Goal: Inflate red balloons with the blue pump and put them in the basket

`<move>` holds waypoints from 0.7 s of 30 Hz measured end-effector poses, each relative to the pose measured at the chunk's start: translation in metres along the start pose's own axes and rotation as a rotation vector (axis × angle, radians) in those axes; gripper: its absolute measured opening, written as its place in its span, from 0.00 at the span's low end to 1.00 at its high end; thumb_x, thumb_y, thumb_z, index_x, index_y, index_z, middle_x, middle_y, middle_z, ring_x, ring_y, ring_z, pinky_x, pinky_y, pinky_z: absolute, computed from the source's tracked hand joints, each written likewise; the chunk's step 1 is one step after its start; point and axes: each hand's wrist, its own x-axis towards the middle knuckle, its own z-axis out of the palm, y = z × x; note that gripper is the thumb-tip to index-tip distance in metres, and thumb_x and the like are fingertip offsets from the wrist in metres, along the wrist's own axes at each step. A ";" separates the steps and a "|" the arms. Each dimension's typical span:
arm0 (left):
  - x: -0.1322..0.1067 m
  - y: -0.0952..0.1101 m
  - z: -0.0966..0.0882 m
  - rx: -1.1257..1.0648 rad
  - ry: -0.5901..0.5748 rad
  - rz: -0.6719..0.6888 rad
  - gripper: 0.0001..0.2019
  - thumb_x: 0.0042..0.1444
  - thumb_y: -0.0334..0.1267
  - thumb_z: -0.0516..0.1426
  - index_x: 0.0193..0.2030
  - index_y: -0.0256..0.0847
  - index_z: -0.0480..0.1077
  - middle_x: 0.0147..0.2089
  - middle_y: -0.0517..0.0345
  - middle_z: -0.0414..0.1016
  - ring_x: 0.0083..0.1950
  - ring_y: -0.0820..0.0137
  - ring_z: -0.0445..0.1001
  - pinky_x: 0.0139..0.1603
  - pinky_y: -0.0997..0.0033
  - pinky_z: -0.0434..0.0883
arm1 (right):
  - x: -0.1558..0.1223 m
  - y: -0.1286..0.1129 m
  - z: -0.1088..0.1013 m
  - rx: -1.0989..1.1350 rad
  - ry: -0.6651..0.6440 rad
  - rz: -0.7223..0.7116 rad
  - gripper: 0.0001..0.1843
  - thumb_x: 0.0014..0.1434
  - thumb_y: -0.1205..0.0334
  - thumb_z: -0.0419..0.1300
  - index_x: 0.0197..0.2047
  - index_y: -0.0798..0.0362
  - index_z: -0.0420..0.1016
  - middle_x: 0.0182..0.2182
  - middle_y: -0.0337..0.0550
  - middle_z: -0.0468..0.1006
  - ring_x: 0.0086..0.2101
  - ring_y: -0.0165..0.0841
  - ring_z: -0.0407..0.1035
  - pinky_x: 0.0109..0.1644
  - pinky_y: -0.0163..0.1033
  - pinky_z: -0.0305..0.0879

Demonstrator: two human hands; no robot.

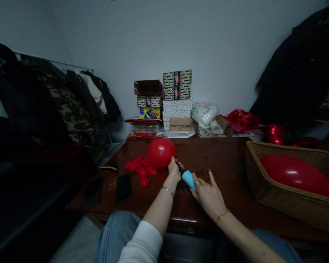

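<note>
A red balloon (pixel 161 152), partly inflated, is above the table at the end of a light-blue hand balloon pump (pixel 189 179) with a dark front part. My left hand (pixel 174 170) is closed around the balloon's neck and the pump's dark front end; the nozzle itself is hidden. At the pump's rear, my right hand (pixel 210 193) grips the blue body with thumb and some fingers, while another finger sticks out. Limp red balloons (pixel 141 168) lie in a heap just left of the inflated one. Small dark rubber bands (pixel 202 172) are scattered beyond the pump.
A wicker basket (pixel 252 175) on the right holds a large inflated red balloon (pixel 296 173). Black phones (pixel 123 188), yellow rubber bands (pixel 113 183) and a yellow-edged tool (pixel 109 168) lie at left. Stacked boxes (pixel 177 86) and plastic bags (pixel 205 113) line the back.
</note>
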 end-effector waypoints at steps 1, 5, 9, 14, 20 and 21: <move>0.000 0.001 0.000 0.005 -0.004 -0.004 0.15 0.59 0.48 0.50 0.28 0.40 0.56 0.18 0.65 0.56 0.15 0.79 0.55 0.16 0.80 0.55 | 0.001 -0.001 0.001 0.007 0.008 0.002 0.24 0.59 0.60 0.53 0.57 0.59 0.63 0.36 0.46 0.78 0.29 0.31 0.73 0.65 0.52 0.38; 0.003 0.005 -0.002 0.010 -0.016 -0.004 0.16 0.57 0.50 0.51 0.28 0.40 0.57 0.19 0.66 0.57 0.15 0.79 0.55 0.16 0.80 0.54 | -0.009 0.001 0.002 0.064 0.041 0.002 0.24 0.60 0.60 0.52 0.58 0.58 0.61 0.37 0.46 0.78 0.32 0.32 0.73 0.65 0.52 0.38; 0.009 0.006 -0.003 0.002 -0.024 0.006 0.17 0.55 0.52 0.53 0.28 0.40 0.57 0.19 0.67 0.55 0.15 0.80 0.55 0.16 0.81 0.53 | -0.028 0.010 -0.002 0.111 0.062 -0.007 0.25 0.61 0.60 0.50 0.60 0.58 0.58 0.40 0.47 0.78 0.34 0.32 0.74 0.65 0.53 0.39; 0.016 0.013 -0.001 0.008 -0.020 0.029 0.15 0.58 0.49 0.50 0.28 0.41 0.56 0.18 0.66 0.55 0.15 0.79 0.55 0.16 0.80 0.53 | -0.057 0.026 -0.010 0.148 0.079 -0.041 0.28 0.62 0.59 0.48 0.64 0.56 0.50 0.44 0.48 0.77 0.39 0.33 0.73 0.65 0.56 0.37; 0.016 0.017 0.003 -0.010 -0.006 0.027 0.14 0.59 0.47 0.49 0.27 0.41 0.56 0.18 0.65 0.55 0.15 0.79 0.55 0.15 0.80 0.52 | -0.071 0.032 -0.017 0.124 0.060 -0.024 0.28 0.62 0.58 0.48 0.63 0.58 0.52 0.45 0.49 0.76 0.40 0.33 0.73 0.66 0.56 0.35; 0.016 0.016 0.003 -0.015 0.001 0.028 0.14 0.59 0.47 0.48 0.27 0.40 0.56 0.18 0.66 0.55 0.15 0.79 0.54 0.15 0.80 0.52 | -0.069 0.032 -0.018 0.117 0.059 -0.020 0.27 0.62 0.58 0.48 0.62 0.59 0.53 0.44 0.49 0.76 0.40 0.33 0.73 0.66 0.56 0.35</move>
